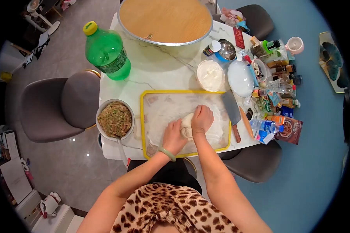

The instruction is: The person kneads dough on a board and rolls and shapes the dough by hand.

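Observation:
A lump of pale dough [187,123] lies on a floured, yellow-rimmed cutting board [155,106]. My left hand [175,136], with a pale green bangle at the wrist, holds the dough's left side, its fingers together. Curled over the right side of the dough, my right hand [202,119] presses on it with closed fingers. Part of the dough is hidden under the hands. Loose flour is spread over the board around it.
Left of the board stand a bowl of meat filling [114,118] and a green bottle [109,54]. A flour bowl [210,75] and round wooden board [165,19] are behind. A cleaver [231,108], rolling pin [247,122] and several bottles are right.

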